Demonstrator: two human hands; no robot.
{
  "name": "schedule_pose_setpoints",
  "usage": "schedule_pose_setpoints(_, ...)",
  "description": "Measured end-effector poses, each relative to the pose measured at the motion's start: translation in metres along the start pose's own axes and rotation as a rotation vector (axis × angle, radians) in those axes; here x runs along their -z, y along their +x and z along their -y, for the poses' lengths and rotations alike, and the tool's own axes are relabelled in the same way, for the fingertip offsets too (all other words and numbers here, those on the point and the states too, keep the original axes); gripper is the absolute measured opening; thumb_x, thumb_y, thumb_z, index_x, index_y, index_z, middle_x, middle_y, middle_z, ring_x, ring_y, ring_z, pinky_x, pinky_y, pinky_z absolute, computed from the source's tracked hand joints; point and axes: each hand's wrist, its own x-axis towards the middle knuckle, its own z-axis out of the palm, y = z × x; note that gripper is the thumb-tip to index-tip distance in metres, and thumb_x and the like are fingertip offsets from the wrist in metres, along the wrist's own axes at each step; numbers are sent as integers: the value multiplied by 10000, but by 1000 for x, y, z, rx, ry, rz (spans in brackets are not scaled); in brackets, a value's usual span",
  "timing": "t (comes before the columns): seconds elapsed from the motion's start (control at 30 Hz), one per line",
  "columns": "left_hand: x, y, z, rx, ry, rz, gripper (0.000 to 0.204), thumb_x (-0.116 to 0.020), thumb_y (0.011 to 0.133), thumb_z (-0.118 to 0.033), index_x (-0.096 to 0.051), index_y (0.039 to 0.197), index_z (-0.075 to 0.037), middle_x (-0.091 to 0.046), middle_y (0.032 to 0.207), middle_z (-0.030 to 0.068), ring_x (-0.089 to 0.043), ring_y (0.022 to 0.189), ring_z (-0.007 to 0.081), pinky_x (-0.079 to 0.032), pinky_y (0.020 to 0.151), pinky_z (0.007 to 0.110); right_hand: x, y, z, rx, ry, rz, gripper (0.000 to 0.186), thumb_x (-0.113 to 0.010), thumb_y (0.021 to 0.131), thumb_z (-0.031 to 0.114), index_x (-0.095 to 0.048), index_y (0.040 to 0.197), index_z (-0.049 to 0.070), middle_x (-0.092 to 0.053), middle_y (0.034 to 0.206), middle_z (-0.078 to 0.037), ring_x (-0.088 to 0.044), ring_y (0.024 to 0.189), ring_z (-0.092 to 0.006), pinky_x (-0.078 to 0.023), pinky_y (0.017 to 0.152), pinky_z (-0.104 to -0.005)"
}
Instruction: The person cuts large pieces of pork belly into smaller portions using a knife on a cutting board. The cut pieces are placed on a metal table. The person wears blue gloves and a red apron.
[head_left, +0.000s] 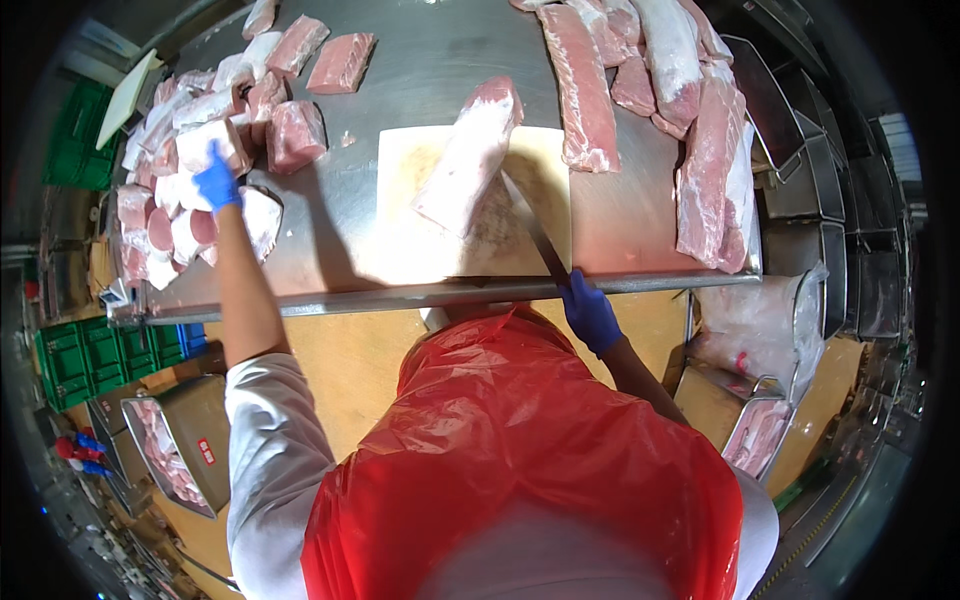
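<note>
My right hand point(590, 312), in a blue glove, is closed around the handle of a long knife point(536, 226) at the table's front edge. The blade points up and left, its tip beside a pale pork loin point(468, 160) lying slantwise on a white cutting board point(405, 250). My left hand point(218, 184), also blue-gloved, reaches out to a heap of cut pork pieces on the left. Its fingers are stretched out against a pale pork chunk point(222, 142); part of the hand is blurred.
Long uncut pork loins point(582, 95) lie along the right of the metal table point(350, 50). Below on the left stand green crates point(80, 360) and a metal bin point(205, 440) of meat. Another meat bin point(758, 432) stands on the right, near a clear plastic bag point(755, 325).
</note>
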Motion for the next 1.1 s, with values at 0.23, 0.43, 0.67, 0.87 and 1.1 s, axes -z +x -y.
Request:
schedule_pose_setpoints(0.23,-265,-270,-59,-450,751,508,1030,-853,615,-564,-430,1285,94,-604,1158,296,-632,1088,387,-519,914,454,10,29,3,7,121,-154,165,-519,1000,212,-470,998,55,-623,738,-236,-606,701,-465,-459,581,-562)
schedule_pose_setpoints(0.43,-254,-260,-69,-374,821,695,1080,-877,612,-469,-344,1382,68,-598,1193,264,-627,1076,410,-501,931,496,27,29,-4,-26,50,-101,167,-496,1009,221,-467,986,58,-632,774,-233,-612,731,-469,-472,600,-561)
schedule_pose_setpoints(0.67,-195,-286,-25,-415,835,535,1265,-892,590,-463,-188,1482,94,-545,1261,303,-587,1154,414,-482,958,510,16,38,14,106,-92,81,167,-461,1018,217,-459,1004,51,-643,741,-208,-646,686,-425,-505,577,-524)
schedule_pose_setpoints(0.87,-192,-295,-26,-331,887,450,1182,-852,618,-476,-241,1453,95,-604,1162,261,-620,1071,382,-477,909,543,27,95,45,295,-343,144,172,-468,1004,196,-473,1068,37,-652,706,-182,-656,614,-382,-517,539,-476)
schedule_pose_setpoints(1.1,-195,-295,-17,-403,708,426,823,-849,610,-319,-416,1224,16,-620,1052,206,-630,986,369,-488,820,513,-13,190,13,636,-464,158,272,-397,1006,168,-475,1174,-32,-657,797,-287,-675,766,-421,-519,644,-527)
